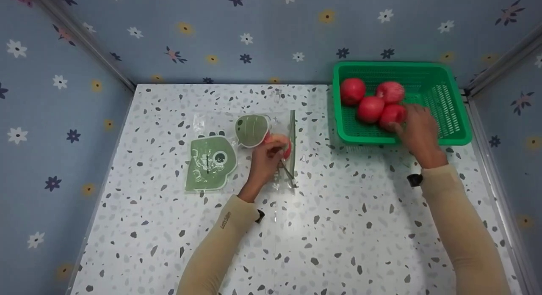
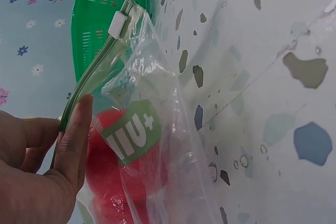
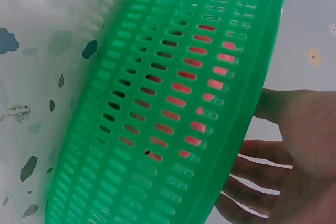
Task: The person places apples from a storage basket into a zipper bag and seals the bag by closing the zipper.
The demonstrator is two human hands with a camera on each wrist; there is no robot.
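A clear zip bag (image 1: pixel 211 168) with a green dinosaur print lies flat on the speckled table. Red apples (image 2: pixel 102 153) show through its plastic near the mouth. My left hand (image 1: pixel 264 160) pinches the green zip edge (image 2: pixel 89 74) between thumb and fingers, lifting it in the left wrist view; a white slider (image 2: pixel 117 24) sits toward its far end. Over the front rim of a green basket (image 1: pixel 457 136), my right hand (image 1: pixel 420 132) reaches in and grips a red apple (image 1: pixel 390 118). The basket's wall (image 3: pixel 152 93) hides that apple's hold in the right wrist view.
Beside the gripped apple, more red apples (image 1: pixel 352 92) sit in the basket's left half. The basket stands at the table's back right corner, close to the flowered wall (image 1: pixel 271 37). Speckled tabletop (image 1: pixel 330 227) lies between the bag and the basket.
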